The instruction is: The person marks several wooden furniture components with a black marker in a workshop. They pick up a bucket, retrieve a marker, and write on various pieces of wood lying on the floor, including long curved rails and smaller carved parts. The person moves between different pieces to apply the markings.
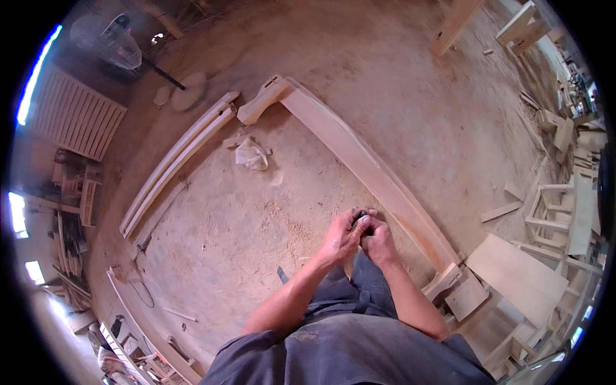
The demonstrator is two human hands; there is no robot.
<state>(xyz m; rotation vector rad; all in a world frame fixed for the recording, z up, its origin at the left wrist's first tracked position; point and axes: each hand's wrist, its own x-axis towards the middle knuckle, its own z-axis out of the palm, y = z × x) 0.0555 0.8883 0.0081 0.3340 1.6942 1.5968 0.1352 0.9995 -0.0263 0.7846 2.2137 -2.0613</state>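
In front of my body, my left hand (pixel 342 237) and my right hand (pixel 380 244) meet, fingers closed together. Between their fingertips is a small dark object (pixel 364 213), mostly covered, its kind too small to make out. Just beyond my hands lies a long wooden board assembly (pixel 359 160), running from the upper middle down to the right. A curved, leg-like wooden piece (pixel 258 106) joins its far end, and another wooden end piece (pixel 443 281) sits at its near end, close to my right forearm.
Two long pale rails (pixel 179 163) lie on the floor to the left, near a crumpled whitish bag (pixel 251 155). A stand fan (pixel 122 51) is at the far left. Flat panels (pixel 516 279) and wooden frames crowd the right. Sawdust (pixel 292 228) covers the floor nearby.
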